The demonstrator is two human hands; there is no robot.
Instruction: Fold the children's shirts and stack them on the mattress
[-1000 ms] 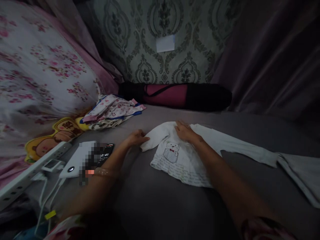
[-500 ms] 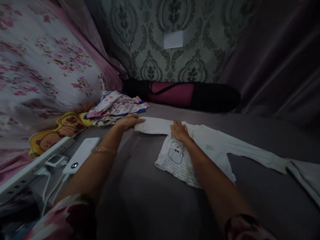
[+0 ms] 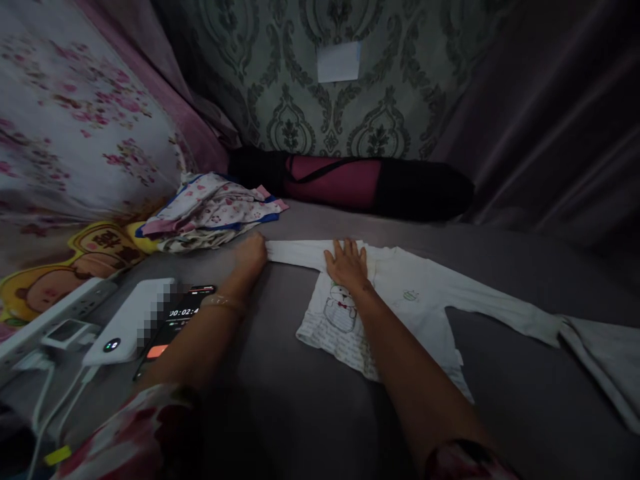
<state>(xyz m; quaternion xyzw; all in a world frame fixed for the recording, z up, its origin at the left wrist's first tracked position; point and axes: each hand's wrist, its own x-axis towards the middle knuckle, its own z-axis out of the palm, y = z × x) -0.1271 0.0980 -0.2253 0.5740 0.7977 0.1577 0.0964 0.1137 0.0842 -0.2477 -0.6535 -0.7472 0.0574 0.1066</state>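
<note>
A small white long-sleeved shirt [image 3: 415, 287] with a printed bear lies spread on the grey bed sheet [image 3: 280, 400]. My left hand [image 3: 251, 255] is closed around the cuff of the sleeve on the left, which stretches straight out from the shoulder. Flat on the shirt near that shoulder rests my right hand [image 3: 347, 263], its fingers spread. The other sleeve reaches out to the right, its cuff touching a light grey folded cloth [image 3: 607, 360].
Left of my arm lie a phone [image 3: 183, 320] showing a timer, a white power bank [image 3: 133, 320], and a power strip [image 3: 65, 313] with cables. Behind are a yellow cartoon cushion [image 3: 55, 273], piled clothes [image 3: 210, 207] and a long black-and-pink bag [image 3: 335, 183] along the wall.
My left hand has gone from a loose hold to a fist on the cuff, and the sleeve looks narrower and tauter. My right hand's fingers have spread. The view has shifted, revealing the phone.
</note>
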